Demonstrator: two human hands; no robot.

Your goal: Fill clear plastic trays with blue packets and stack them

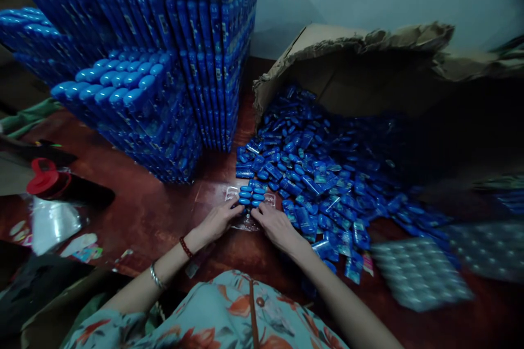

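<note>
Where fingers [234,209] reach, blue packs [245,195] (paired) lie sideways.

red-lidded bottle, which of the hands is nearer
Left. The left hand is to the right of the red-lidded bottle, apart from it; the right hand is farther off on that side.

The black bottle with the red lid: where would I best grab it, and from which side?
Probably around its dark body, coming from the right with the left hand, the nearer one: in this view the long body points that way, while the looped red lid sits at the opposite end.
</note>
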